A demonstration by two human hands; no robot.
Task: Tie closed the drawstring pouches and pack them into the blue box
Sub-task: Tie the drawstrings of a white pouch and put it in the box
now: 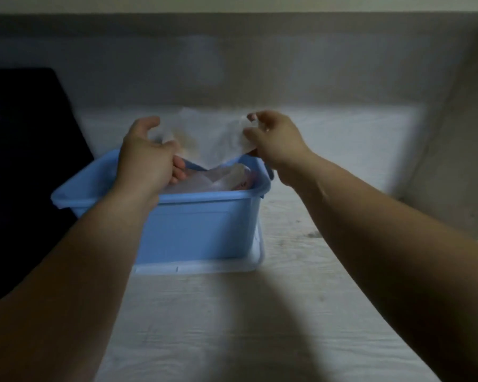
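Pouch [210, 133] between hands [147, 158] [273, 142], above blue box [199, 224]

The left forearm [75, 266] and right forearm [392, 238] are bare from the wrist to where the view cuts them off, smooth and rounded, widening toward the elbow. The left hand [147, 158] and right hand [276, 142] are bare too (dim light blurs nails and finer marks).

The blue box [199, 224] blocks the table's [301, 312] middle; bare tabletop lies right.
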